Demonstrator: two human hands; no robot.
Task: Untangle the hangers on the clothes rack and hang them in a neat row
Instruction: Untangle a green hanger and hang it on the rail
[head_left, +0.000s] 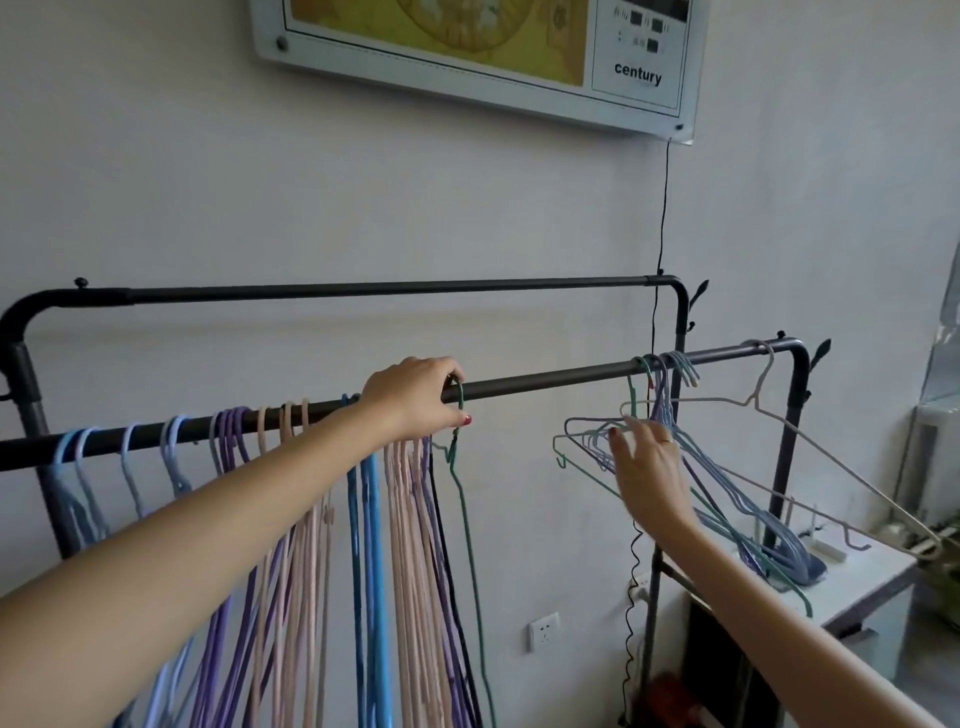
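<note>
Bare left hand (415, 397) pinches a thin green wire hanger (462, 467) at the black metal rail (545, 382); right hand (649, 467), fingers spread, touches tangled pastel hangers (727, 499).
Wall panel (478, 57) reads "century".

Front rail (545, 382): sorted hangers (291, 519) left; left hand (415, 397) pinching green hanger (464, 499); right hand (649, 467) spread at tangled hangers (727, 499).
</note>
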